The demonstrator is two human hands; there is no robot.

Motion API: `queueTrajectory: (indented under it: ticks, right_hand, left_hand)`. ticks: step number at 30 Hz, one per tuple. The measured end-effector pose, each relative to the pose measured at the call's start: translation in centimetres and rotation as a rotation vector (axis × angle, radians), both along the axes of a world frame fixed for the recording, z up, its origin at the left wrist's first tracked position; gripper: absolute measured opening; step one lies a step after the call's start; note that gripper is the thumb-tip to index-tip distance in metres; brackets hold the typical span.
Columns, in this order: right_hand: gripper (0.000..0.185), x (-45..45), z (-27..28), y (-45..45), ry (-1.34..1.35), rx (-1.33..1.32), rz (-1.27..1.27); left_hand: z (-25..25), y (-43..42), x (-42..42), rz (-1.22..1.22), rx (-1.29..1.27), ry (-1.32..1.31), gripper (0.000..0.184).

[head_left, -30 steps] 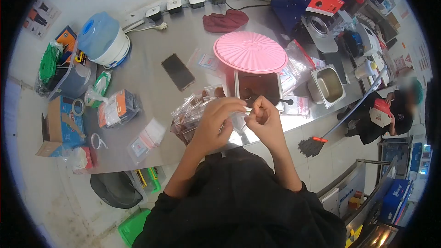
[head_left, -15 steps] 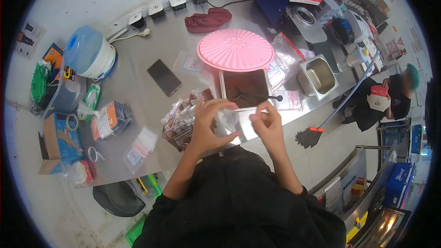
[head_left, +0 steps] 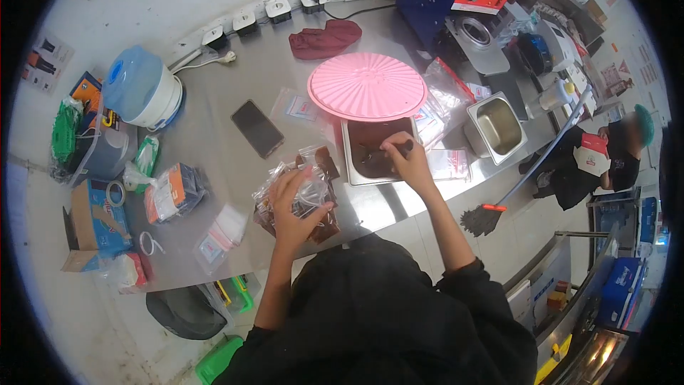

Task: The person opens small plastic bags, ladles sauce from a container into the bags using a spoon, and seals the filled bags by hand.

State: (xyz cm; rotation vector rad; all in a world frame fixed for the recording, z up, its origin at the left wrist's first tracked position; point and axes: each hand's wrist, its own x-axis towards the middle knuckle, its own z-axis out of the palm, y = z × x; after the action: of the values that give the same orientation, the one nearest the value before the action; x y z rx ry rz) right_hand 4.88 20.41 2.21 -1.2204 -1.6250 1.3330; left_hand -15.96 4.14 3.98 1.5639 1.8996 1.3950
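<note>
My left hand (head_left: 292,214) is curled around a small clear plastic bag (head_left: 311,194), thumb and fingers on either side of it. Just beneath is a heap of small clear packets with brown contents (head_left: 326,227). My right hand (head_left: 412,164) is closed on the dark handle of a ladle (head_left: 407,147), whose lower end is in a rectangular steel container (head_left: 347,155) of brown contents. A pink ribbed lid (head_left: 367,84) covers the container's far end. The ladle's bowl is hard to make out.
A phone (head_left: 257,128) lies left of the packets, and flat zip bags (head_left: 222,235) lie nearer the edge. Right of the container are more bags (head_left: 450,165) and a steel pan (head_left: 496,127). A mop (head_left: 484,219) and a person (head_left: 577,160) are at the right.
My left hand has moved left and down with the clear bag, over the packets. My right hand has come to the steel container and taken hold of the ladle's handle.
</note>
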Motion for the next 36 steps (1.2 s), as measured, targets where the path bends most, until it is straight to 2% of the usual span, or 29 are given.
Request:
queueTrajectory:
  ticks: [1, 2, 4, 8, 10, 12, 14, 15, 17, 18, 20, 22, 25, 26, 29, 33, 36]
  right_hand:
    - [0.007, -0.3, 0.8, 0.1, -0.016, -0.033, 0.144]
    - [0.007, -0.2, 1.3, 0.4, -0.015, -0.031, 0.151]
    - [0.009, 0.5, 2.2, 1.4, -0.155, 0.426, 0.438]
    - [0.012, 0.8, 1.0, 3.1, -0.322, 0.593, 0.57]
    - [0.012, 1.0, 0.3, 2.9, -0.34, 0.647, 0.554]
    - [0.012, 1.3, -0.3, 2.4, -0.356, 0.699, 0.541]
    - [0.011, 2.0, -0.9, 1.4, -0.157, 0.417, 0.386]
    - [0.011, 2.5, -1.6, 1.1, -0.158, 0.418, 0.387]
    - [0.015, 4.0, -2.7, 0.8, -0.051, -0.07, 0.23]
    - [0.015, 4.5, -2.4, 0.4, -0.052, -0.07, 0.23]
    - [0.02, 5.3, -1.7, -0.3, 0.038, -0.247, 0.029]
    - [0.025, 5.9, -1.8, -1.2, 0.087, -0.277, -0.038]
    - [0.028, 6.4, -2.1, -2.8, 0.3, -0.482, -0.279]
    - [0.028, 6.7, -2.7, -3.2, 0.302, -0.481, -0.284]
    - [0.03, 7.6, -3.9, -4.2, 0.608, -0.697, -0.309]
    - [0.029, 7.6, -2.3, -5.5, 0.723, -0.667, -0.351]
    - [0.029, 6.7, -0.8, -6.8, 0.757, -0.519, -0.482]
  left_hand:
    - [0.0, 0.0, 0.0, 0.025, -0.002, 0.043, 0.069]
    - [0.2, -0.1, -0.1, 0.031, -0.001, 0.043, 0.069]
    - [0.8, -0.3, 0.0, 0.035, -0.022, 0.132, 0.071]
    - [0.3, -0.6, 0.1, 0.043, -0.026, 0.14, 0.075]
    - [0.1, -0.7, 0.3, 0.075, -0.029, -0.046, 0.075]
    - [0.1, -0.9, 0.3, 0.097, -0.032, -0.065, 0.073]
    - [0.0, -1.0, 0.4, 0.118, -0.037, -0.085, 0.071]
    - [-0.1, -1.1, 0.3, 0.119, -0.034, -0.089, 0.07]
    - [-0.2, -1.2, 0.3, 0.119, -0.031, -0.094, 0.068]
    - [-0.2, -1.2, 0.3, 0.124, -0.048, -0.078, 0.067]
    - [-0.2, -1.3, 0.3, 0.127, -0.063, -0.062, 0.066]
    - [-0.3, -1.2, 0.3, 0.128, -0.07, -0.032, 0.066]
    - [-0.6, -0.7, 0.2, 0.102, -0.048, -0.067, 0.065]
    - [-0.7, -0.4, 0.3, 0.098, -0.047, -0.067, 0.065]
    - [-0.6, 0.9, 0.7, 0.045, -0.009, -0.067, 0.065]
    - [-0.5, 3.0, 1.7, 0.004, -0.033, -0.021, 0.064]
    - [-0.4, 4.6, 2.5, -0.029, -0.035, -0.004, 0.063]
